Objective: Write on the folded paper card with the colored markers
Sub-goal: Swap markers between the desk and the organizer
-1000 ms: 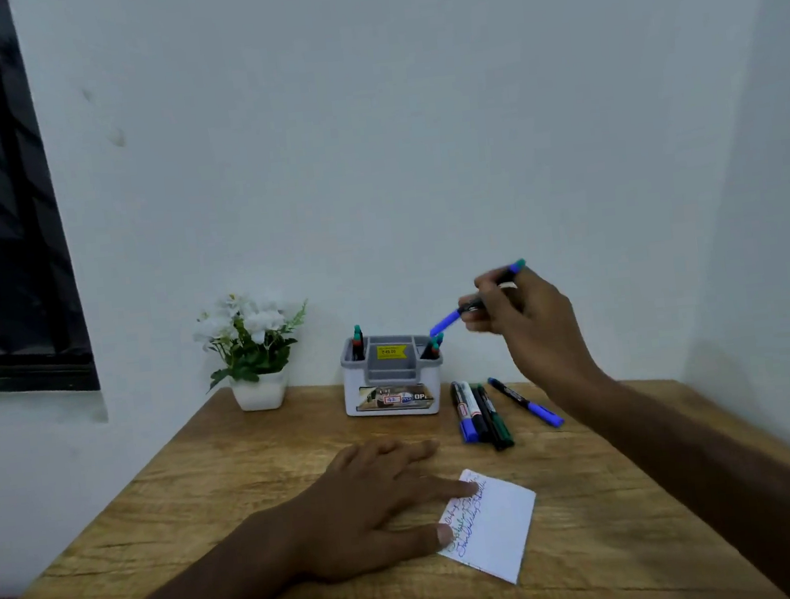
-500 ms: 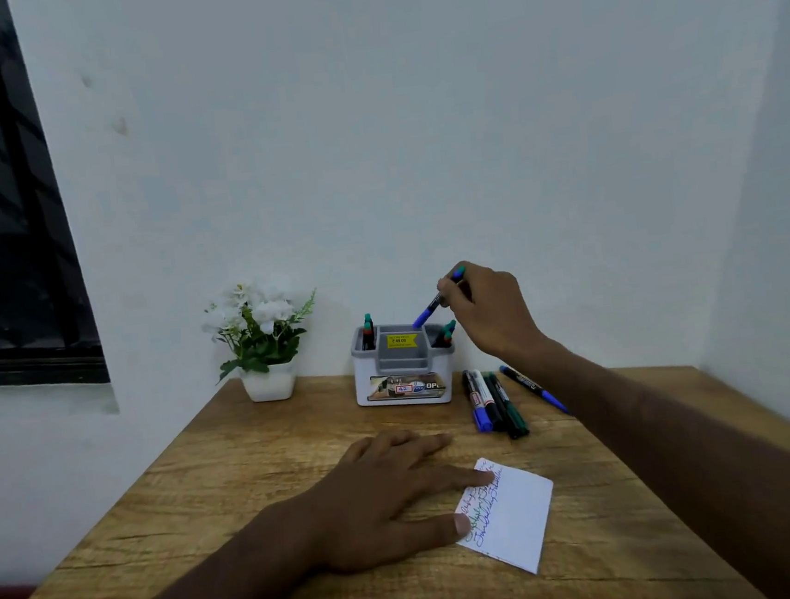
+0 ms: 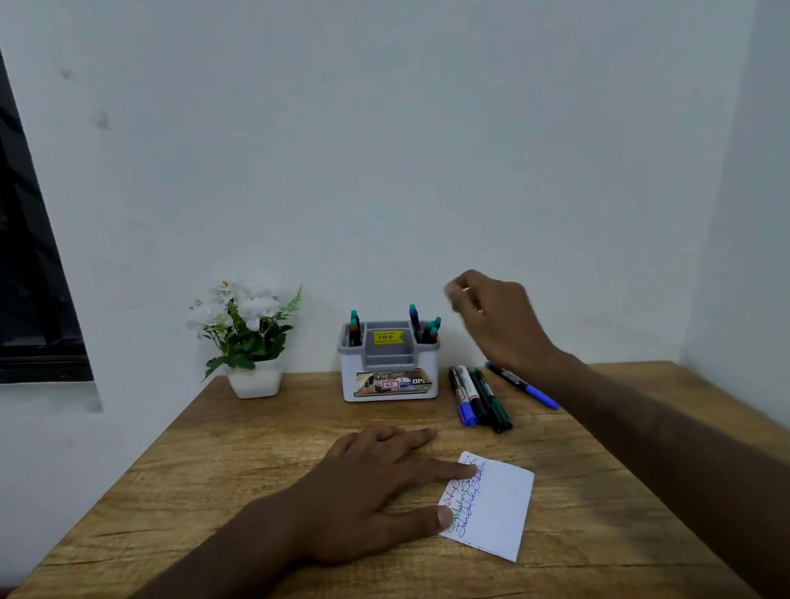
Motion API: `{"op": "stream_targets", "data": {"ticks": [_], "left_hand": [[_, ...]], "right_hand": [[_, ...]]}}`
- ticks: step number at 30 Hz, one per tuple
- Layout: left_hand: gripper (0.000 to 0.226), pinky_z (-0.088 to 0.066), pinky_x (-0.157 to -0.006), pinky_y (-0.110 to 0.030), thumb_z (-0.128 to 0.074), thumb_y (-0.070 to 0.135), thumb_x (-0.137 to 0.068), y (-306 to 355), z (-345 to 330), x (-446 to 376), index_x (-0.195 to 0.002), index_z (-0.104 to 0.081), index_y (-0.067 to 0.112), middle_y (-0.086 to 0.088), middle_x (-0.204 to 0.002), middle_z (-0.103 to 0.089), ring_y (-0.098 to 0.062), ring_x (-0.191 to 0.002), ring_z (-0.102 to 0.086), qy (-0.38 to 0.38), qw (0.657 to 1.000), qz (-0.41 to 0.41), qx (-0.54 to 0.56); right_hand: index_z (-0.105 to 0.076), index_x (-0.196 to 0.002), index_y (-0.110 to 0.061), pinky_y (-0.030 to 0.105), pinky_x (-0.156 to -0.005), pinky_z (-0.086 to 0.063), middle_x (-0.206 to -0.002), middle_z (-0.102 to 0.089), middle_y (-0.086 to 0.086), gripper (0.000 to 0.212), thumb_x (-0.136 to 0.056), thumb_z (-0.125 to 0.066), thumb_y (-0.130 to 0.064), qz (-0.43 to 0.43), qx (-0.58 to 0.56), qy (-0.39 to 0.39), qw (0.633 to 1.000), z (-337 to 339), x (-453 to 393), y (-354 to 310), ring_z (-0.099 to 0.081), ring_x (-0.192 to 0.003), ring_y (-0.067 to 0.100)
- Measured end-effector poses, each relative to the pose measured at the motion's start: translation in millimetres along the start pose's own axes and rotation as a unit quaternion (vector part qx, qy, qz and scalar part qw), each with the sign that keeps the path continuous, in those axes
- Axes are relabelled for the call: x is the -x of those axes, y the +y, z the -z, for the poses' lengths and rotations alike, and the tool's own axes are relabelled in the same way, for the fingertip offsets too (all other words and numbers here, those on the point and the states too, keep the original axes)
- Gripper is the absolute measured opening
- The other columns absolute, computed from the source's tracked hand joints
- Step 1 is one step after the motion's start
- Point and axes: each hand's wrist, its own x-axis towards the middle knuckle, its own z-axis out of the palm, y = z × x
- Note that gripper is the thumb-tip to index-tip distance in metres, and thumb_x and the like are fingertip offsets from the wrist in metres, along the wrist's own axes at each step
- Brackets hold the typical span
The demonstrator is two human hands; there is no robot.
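Lying flat on the wooden surface (image 3: 215,461), the folded paper card (image 3: 495,507) has its long axis running from near-right to far-left, and the left hand (image 3: 377,489) presses its written edge with straight fingers. Behind it, the gray organizer (image 3: 390,372) holds markers upright in both side compartments, and four loose markers (image 3: 479,397) lie just right of it. The right hand (image 3: 496,318) hangs above these markers with loosely curled fingers holding nothing, well apart from the card.

Left hand (image 3: 377,489) lies flat, fingers spread; right hand (image 3: 496,318) is raised, fingers seemingly loosely curled.
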Motion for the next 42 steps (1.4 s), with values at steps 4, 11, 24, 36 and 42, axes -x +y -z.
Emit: {"op": "stream_targets", "data": {"ticks": [4, 11, 24, 36, 42], "left_hand": [[0.051, -0.009, -0.127, -0.055, -0.033, 0.075, -0.100, -1.6, -1.4, -0.3, -0.147, -0.015, 0.076, 0.032, -0.169, -0.002, -0.008, -0.158, 0.000, 0.008, 1.000, -0.008, 0.006], [0.049, -0.029, -0.121, -0.037, -0.048, 0.066, -0.101, 1.6, 0.7, -2.6, -0.149, -0.044, 0.054, 0.038, -0.155, -0.034, 0.010, -0.145, -0.023, 0.087, 0.994, -0.069, 0.011], [0.037, -0.047, -0.104, -0.019, -0.067, 0.024, -0.097, 11.6, -1.7, -2.7, -0.131, -0.070, 0.036, 0.023, -0.135, -0.062, 0.004, -0.130, -0.055, 0.137, 0.977, -0.147, 0.070], [0.017, -0.054, -0.100, -0.026, -0.071, 0.032, -0.098, 16.7, 1.6, -0.6, -0.114, -0.075, 0.036, 0.026, -0.124, -0.070, 0.005, -0.122, -0.062, 0.144, 0.975, -0.128, 0.112], [0.014, -0.056, -0.096, -0.026, -0.071, 0.032, -0.099, 19.0, 0.6, -1.2, -0.112, -0.076, 0.034, 0.025, -0.120, -0.071, 0.003, -0.119, -0.065, 0.160, 0.971, -0.129, 0.123]], "right_hand": [[-0.074, -0.105, -0.018, 0.024, -0.076, -0.053, -0.092, -0.075, -0.002, 0.012, -0.104, -0.062, -0.022, 0.027, 0.033, -0.012, 0.999, 11.5, 49.6, 23.9, -0.068, -0.082, 0.011], [-0.066, -0.135, -0.022, 0.031, -0.104, -0.044, -0.127, -0.065, -0.004, 0.039, -0.104, -0.057, -0.044, 0.139, 0.126, -0.238, 0.953, 16.2, 103.7, 36.6, -0.054, -0.117, 0.011], [-0.072, -0.125, -0.026, 0.036, -0.095, -0.049, -0.113, -0.065, -0.003, 0.036, -0.102, -0.057, -0.049, 0.145, 0.176, -0.200, 0.953, 22.1, 116.7, 15.6, -0.049, -0.110, 0.014], [-0.072, -0.132, -0.025, 0.033, -0.088, -0.054, -0.113, -0.074, -0.001, 0.031, -0.103, -0.061, -0.026, 0.006, 0.171, -0.123, 0.978, 52.3, 102.8, 48.3, -0.064, -0.107, 0.019], [-0.078, -0.116, -0.018, 0.036, -0.082, -0.057, -0.103, -0.076, 0.002, 0.024, -0.102, -0.063, -0.032, -0.063, 0.208, -0.196, 0.956, 53.9, 101.3, 65.0, -0.068, -0.093, 0.017]]}}
